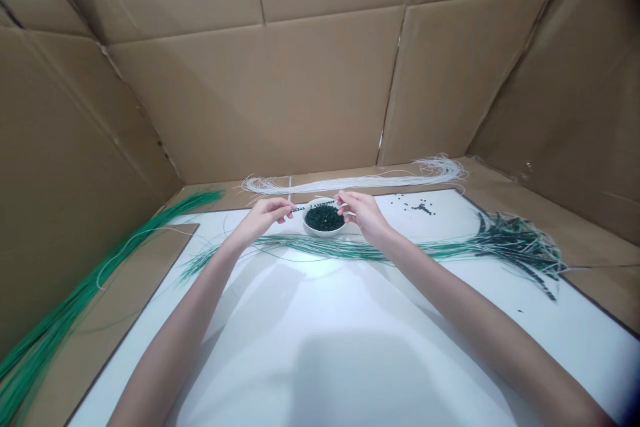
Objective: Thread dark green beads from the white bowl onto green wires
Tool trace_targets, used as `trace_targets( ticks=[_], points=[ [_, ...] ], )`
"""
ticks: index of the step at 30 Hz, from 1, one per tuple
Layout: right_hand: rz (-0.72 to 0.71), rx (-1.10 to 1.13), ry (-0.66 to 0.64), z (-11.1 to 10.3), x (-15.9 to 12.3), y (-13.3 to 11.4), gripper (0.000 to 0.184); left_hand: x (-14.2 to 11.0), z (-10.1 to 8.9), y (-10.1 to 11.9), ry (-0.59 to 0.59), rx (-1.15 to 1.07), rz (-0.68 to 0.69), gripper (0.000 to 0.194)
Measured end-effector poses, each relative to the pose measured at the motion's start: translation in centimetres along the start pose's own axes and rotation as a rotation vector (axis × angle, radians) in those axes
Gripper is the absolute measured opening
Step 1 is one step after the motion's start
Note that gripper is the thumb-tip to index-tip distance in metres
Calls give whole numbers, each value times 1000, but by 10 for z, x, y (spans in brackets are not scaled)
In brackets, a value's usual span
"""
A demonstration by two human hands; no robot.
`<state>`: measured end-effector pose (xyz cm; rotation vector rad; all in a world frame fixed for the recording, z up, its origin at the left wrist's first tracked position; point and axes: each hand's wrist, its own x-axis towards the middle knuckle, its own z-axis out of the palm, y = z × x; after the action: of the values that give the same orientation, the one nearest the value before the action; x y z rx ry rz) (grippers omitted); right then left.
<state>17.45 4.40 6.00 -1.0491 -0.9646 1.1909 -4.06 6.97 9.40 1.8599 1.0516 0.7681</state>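
Between my two hands a short string of dark beads (314, 205) is stretched, just above a white bowl (325, 234). Dark green beads (325, 219) fill much of the bowl. My left hand (273, 215) pinches the string's left end, left of the bowl. At the other end, my right hand (361, 212) has its thumb and forefinger closed on the string, over the bowl's right rim. The exact fingertip grip is too small to make out fully.
A bundle of green strands (350, 250) crosses the white board (280, 347), its beaded ends (525, 243) at right. Loose dark beads (423, 207) lie behind. White strands (350, 183) lie at the back, green strands (100, 280) at left. Cardboard walls (300, 93) enclose the space.
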Motion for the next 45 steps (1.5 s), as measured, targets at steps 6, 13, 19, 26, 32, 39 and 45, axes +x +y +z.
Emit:
trace_targets(
  ticks=[6, 13, 19, 26, 32, 39, 45],
  points=[
    [-93, -170, -103, -1, 0, 1, 25, -2, -5, 3, 43, 48, 8, 28],
    [-819, -917, -263, 11, -18, 2, 50, -3, 10, 1, -1, 136, 52, 35],
    [-777, -1046, -319, 12, -15, 10, 15, -6, 28, -1, -17, 163, 102, 51],
    [-742, -1156, -368, 2, -7, -1, 12, -8, 22, 7, 57, 360, 82, 27],
    [-779, -1204, -401, 6, -14, -2, 19, -6, 34, 1, 108, 371, 110, 28],
    [-959, -1193, -312, 8, -14, 8, 23, -8, 38, -1, 72, 274, 60, 36],
    [-897, -1219, -321, -3, -10, -7, 20, -8, 18, 6, -68, 263, 71, 35]
  ],
)
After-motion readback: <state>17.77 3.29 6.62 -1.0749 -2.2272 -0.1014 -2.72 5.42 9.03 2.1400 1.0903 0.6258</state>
